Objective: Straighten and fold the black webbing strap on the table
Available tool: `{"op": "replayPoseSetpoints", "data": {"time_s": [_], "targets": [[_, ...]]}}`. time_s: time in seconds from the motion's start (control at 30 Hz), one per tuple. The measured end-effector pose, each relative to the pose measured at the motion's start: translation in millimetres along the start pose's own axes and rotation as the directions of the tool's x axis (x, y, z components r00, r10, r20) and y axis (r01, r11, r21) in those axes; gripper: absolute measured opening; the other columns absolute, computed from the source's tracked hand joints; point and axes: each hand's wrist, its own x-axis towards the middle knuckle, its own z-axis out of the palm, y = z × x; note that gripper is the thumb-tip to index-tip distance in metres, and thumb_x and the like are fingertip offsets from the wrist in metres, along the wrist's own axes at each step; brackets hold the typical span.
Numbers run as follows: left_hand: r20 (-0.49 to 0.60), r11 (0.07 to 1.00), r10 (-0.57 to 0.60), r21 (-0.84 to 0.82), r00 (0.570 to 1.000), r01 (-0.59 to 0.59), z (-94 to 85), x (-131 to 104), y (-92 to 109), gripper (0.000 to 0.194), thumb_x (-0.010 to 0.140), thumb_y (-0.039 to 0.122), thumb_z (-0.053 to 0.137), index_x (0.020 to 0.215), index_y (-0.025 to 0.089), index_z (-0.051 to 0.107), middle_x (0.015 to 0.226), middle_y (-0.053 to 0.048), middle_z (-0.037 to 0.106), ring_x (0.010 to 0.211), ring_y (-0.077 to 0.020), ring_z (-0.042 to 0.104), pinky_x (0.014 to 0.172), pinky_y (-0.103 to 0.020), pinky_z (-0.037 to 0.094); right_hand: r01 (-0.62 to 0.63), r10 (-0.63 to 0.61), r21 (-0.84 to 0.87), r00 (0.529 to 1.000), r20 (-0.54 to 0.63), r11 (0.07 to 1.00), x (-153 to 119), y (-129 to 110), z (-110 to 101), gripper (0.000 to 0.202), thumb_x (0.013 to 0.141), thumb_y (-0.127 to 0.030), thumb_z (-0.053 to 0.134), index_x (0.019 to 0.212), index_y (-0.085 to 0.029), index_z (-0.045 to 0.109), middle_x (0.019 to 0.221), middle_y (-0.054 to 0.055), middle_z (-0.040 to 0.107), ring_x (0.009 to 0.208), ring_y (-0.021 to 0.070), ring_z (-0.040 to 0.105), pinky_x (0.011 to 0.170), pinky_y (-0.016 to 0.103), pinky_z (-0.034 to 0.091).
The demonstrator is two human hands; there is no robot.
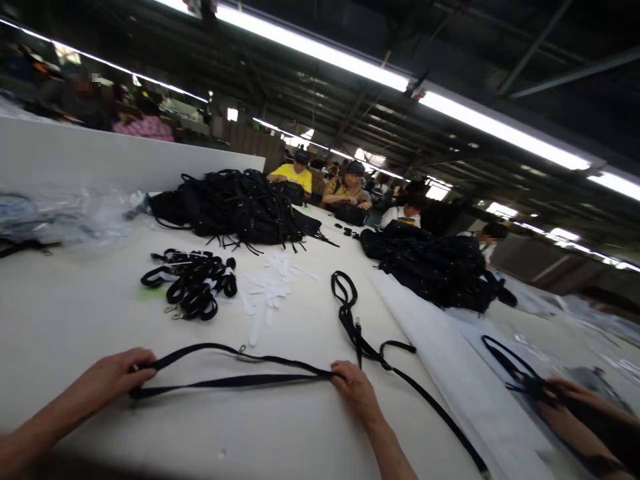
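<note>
- The black strap (235, 370) lies doubled on the white table (75, 313), its long axis running straight across from the left hand (113, 377) to the right hand (356, 390).
- The left fingers are clamped on the folded end; the right fingers pinch the other end, pressed to the table.
- Beyond the right fingers a second looped strap (350, 313) trails away.
- Coiled straps (193, 283) lie ahead of the left fingers, well apart.

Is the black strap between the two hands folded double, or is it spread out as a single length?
Folded double: the black strap runs as two lines from the left hand to the right hand, which pinches them together.
</note>
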Motion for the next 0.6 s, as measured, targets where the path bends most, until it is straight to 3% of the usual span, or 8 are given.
{"op": "replayPoseSetpoints", "data": {"time_s": [0.07, 0.13, 0.23, 0.3, 0.37, 0.47, 0.6], "targets": [[-0.13, 0.972, 0.027, 0.235, 0.991, 0.004, 0.4, 3.5, 3.3, 0.026, 0.08, 0.05, 0.057, 0.085, 0.029, 0.07, 0.093, -0.003, 0.074, 0.085, -0.0278, 0.067, 0.073, -0.033, 0.044, -0.002, 0.002, 0.018, 1.0, 0.009, 1.0, 1.2, 0.1, -2.4, 0.016, 0.087, -0.028, 0.055, 0.092, -0.025, 0.069, 0.111, 0.005, 0.07, 0.106, 0.0239, 0.063, 0.098, 0.04, 0.046], [-0.216, 0.931, -0.001, 0.356, 0.976, 0.08, 2.9, 8.1, 9.6, 0.03, 0.087, 0.05, 0.046, 0.091, 0.03, 0.067, 0.096, -0.004, 0.073, 0.085, -0.0283, 0.067, 0.069, -0.034, 0.041, -0.009, 0.009, 0.023, 1.0, 0.003, 1.0, 0.5, -3.1, -3.7, 0.015, 0.087, -0.029, 0.054, 0.092, -0.026, 0.068, 0.108, 0.004, 0.07, 0.104, 0.0232, 0.064, 0.096, 0.039, 0.047], [-0.343, 0.889, -0.064, 0.407, 0.937, 0.209, 3.2, 14.1, 12.7, 0.036, 0.09, 0.052, 0.037, 0.105, 0.03, 0.062, 0.093, -0.007, 0.072, 0.078, -0.0293, 0.067, 0.063, -0.035, 0.039, -0.014, 0.014, -0.008, 1.0, 0.007, 1.0, -0.5, -13.6, -2.0, 0.016, 0.087, -0.031, 0.052, 0.091, -0.026, 0.067, 0.099, 0.003, 0.07, 0.097, 0.0222, 0.065, 0.089, 0.036, 0.05], [-0.372, 0.891, -0.123, 0.366, 0.92, 0.267, -0.1, 17.6, 8.9, 0.04, 0.088, 0.054, 0.039, 0.11, 0.029, 0.061, 0.088, -0.01, 0.07, 0.078, -0.0323, 0.066, 0.063, -0.037, 0.038, -0.012, 0.012, -0.038, 1.0, 0.014, 0.999, -0.2, -21.3, 0.6, 0.016, 0.088, -0.031, 0.051, 0.09, -0.027, 0.067, 0.095, 0.002, 0.07, 0.094, 0.0218, 0.065, 0.086, 0.035, 0.05], [-0.327, 0.915, -0.171, 0.298, 0.93, 0.272, -4.0, 19.8, 3.7, 0.039, 0.084, 0.055, 0.046, 0.105, 0.027, 0.064, 0.083, -0.011, 0.069, 0.079, -0.0341, 0.065, 0.065, -0.038, 0.04, -0.027, 0.027, -0.057, 1.0, 0.004, 0.998, -0.1, -25.8, 2.9, 0.017, 0.089, -0.032, 0.05, 0.089, -0.027, 0.066, 0.094, 0.002, 0.07, 0.092, 0.0217, 0.066, 0.083, 0.035, 0.051], [-0.16, 0.963, -0.22, 0.119, 0.962, 0.24, -5.3, 19.1, -0.2, 0.036, 0.079, 0.056, 0.053, 0.089, 0.025, 0.068, 0.065, -0.006, 0.067, 0.066, -0.0285, 0.065, 0.061, -0.035, 0.043, -0.05, 0.049, -0.046, 0.999, -0.022, 0.998, -1.0, -23.6, 4.1, 0.018, 0.089, -0.033, 0.049, 0.089, -0.028, 0.066, 0.094, 0.002, 0.07, 0.092, 0.0222, 0.066, 0.082, 0.036, 0.051], [-0.024, 0.949, -0.293, -0.131, 0.956, 0.287, 0.6, 13.2, 3.7, 0.044, 0.076, 0.064, 0.053, 0.076, 0.022, 0.066, 0.051, 0.0, 0.058, 0.048, -0.0208, 0.057, 0.048, -0.03, 0.042, -0.036, 0.036, -0.006, 0.999, -0.04, 0.999, -1.7, -13.0, 4.1, 0.018, 0.089, -0.035, 0.05, 0.089, -0.027, 0.066, 0.094, 0.002, 0.071, 0.092, 0.0224, 0.067, 0.083, 0.036, 0.052]]}}
